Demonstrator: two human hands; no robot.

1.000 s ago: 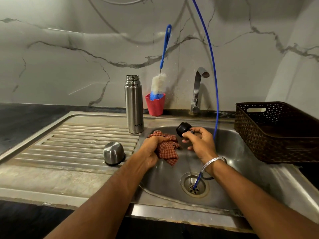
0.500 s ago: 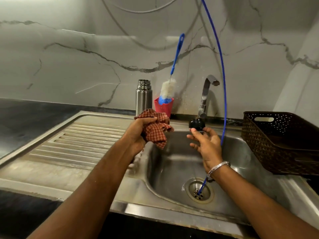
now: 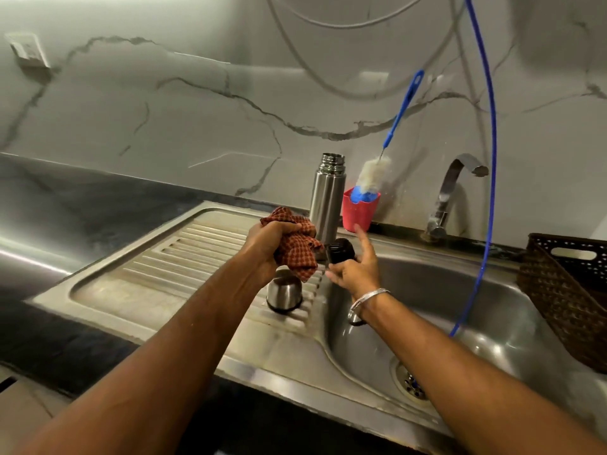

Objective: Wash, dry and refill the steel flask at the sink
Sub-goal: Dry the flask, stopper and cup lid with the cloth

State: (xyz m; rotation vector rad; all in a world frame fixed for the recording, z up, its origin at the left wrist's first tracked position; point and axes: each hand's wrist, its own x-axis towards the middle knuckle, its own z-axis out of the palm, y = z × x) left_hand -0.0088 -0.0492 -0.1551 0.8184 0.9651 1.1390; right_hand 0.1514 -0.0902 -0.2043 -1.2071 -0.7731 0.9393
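We hold a checked red cloth [image 3: 297,246] bunched in our left hand [image 3: 270,244], the fingers curled tight around it. Our right hand [image 3: 356,269] has its grip clamped on a black stopper [image 3: 340,252], thumb and lower fingers pinching it while the forefinger points up; a silver bangle [image 3: 368,298] circles that wrist. Cloth and stopper sit just beside each other, nearly touching.

Just behind the two grips stands the flask [image 3: 326,198], upright and uncapped on the sink's back ledge, its lower part hidden by the cloth. Right of the flask, touching or nearly so, is a red cup [image 3: 359,210] holding a blue-handled bottle brush [image 3: 377,170] that leans against the wall. Directly below our left grip, a steel cap [image 3: 284,293] stands mouth down on the ribbed drainboard [image 3: 184,254], partly covered by the hanging cloth.

Right of our right grip the basin [image 3: 476,310] opens out, with the tap [image 3: 451,192] at its back edge and a blue hose [image 3: 486,192] dropping in toward the drain [image 3: 410,382]. A brown basket [image 3: 565,290] sits on the sink's far right rim. A dark tabletop [image 3: 82,205] lies left of the sink.
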